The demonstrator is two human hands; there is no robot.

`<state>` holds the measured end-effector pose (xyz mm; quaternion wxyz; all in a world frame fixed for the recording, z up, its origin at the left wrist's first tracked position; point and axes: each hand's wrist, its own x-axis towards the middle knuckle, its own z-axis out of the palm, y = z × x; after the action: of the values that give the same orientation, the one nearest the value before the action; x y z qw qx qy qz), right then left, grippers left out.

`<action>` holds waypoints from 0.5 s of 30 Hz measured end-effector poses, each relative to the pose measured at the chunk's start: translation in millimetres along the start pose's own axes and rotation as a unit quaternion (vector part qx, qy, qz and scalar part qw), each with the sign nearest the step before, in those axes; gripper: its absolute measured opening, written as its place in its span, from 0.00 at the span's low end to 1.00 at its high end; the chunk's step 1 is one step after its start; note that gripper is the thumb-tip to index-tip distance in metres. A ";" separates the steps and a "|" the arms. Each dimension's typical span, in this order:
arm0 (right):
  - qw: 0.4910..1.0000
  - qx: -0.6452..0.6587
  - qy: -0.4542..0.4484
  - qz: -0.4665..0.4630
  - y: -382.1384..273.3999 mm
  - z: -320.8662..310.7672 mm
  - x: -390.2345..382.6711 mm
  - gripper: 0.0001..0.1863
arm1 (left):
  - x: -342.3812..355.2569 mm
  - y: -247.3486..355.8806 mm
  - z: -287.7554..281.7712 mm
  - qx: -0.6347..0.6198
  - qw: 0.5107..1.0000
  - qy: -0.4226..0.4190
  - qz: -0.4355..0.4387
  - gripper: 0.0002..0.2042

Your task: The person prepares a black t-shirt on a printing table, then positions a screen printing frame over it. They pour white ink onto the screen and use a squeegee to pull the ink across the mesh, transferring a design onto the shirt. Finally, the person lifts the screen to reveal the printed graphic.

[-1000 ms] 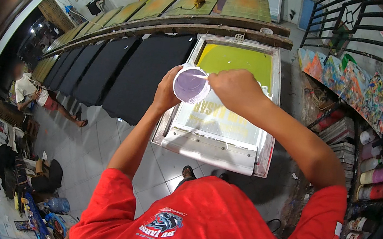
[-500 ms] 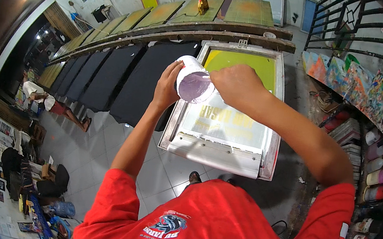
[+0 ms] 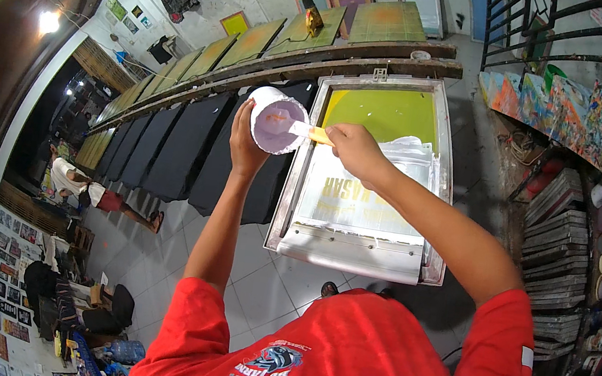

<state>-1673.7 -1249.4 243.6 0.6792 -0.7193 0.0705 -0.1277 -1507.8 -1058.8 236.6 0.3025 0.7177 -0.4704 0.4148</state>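
A white round tub [image 3: 270, 97] is tilted with its mouth toward me, and my left hand [image 3: 245, 142] grips its left side. Pale lilac-white ink coats the inside. Closed on the yellow handle of a spatula [image 3: 318, 136], my right hand [image 3: 354, 149] has the blade inside the tub's mouth. Below and to the right lies a screen-printing frame [image 3: 445, 168] with a green upper area and lettering in its mesh. A thick white ink patch [image 3: 407, 153] lies on the mesh beyond my right forearm. A metal bar [image 3: 346, 251] crosses the frame's near end.
Black fabric pieces [image 3: 171, 143] lie in a row to the left, beside a long wooden rail [image 3: 270, 69]. Stacked frames [image 3: 558, 250] and paint-covered boards [image 3: 572, 120] stand at right. Another person [image 3: 73, 179] is at far left on the tiled floor.
The tub has moved left, away from over the frame. The spatula's yellow handle and blade now show. A white ink patch shows on the mesh where my right arm was.
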 end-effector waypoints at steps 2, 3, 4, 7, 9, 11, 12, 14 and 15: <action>0.989 0.130 -0.011 0.065 6.5 3.9 -1.6 0.16 | -2.3 -1.6 2.1 0.012 1.000 -0.003 -0.005 0.39; 0.982 0.173 -0.017 0.080 11.3 4.1 -1.3 0.16 | -3.3 -2.2 2.5 0.018 1.000 -0.004 -0.007 0.39; 0.972 0.215 -0.023 0.095 18.1 2.2 -1.0 0.15 | -3.9 -2.7 2.7 0.020 1.000 -0.007 -0.013 0.39; 0.968 0.228 -0.018 0.102 31.1 -3.7 -3.7 0.14 | -6.9 -5.0 2.7 0.030 0.999 -0.016 -0.032 0.40; 0.974 0.200 -0.020 0.101 37.5 -9.4 -7.7 0.13 | -11.1 -9.8 0.3 0.046 0.998 -0.024 -0.046 0.41; 0.979 0.172 -0.029 0.109 44.6 -20.1 -13.9 0.13 | -17.5 -10.3 -1.2 0.045 0.996 -0.045 -0.061 0.41; 0.975 0.184 -0.027 0.120 47.7 -25.8 -18.0 0.13 | -20.3 -9.2 -1.6 0.043 0.995 -0.054 -0.070 0.41; 0.968 0.206 -0.020 0.145 54.7 -36.6 -27.3 0.12 | -28.9 -12.4 1.6 0.040 0.993 -0.069 -0.090 0.41; 0.963 0.225 -0.017 0.150 58.2 -41.9 -31.5 0.12 | -33.8 -13.6 4.0 0.036 0.991 -0.080 -0.105 0.41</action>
<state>-1711.4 -1284.9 184.7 0.8359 -0.5313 0.1356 -0.0247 -1501.2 -1042.7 204.4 0.2798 0.8047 -0.3995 0.3385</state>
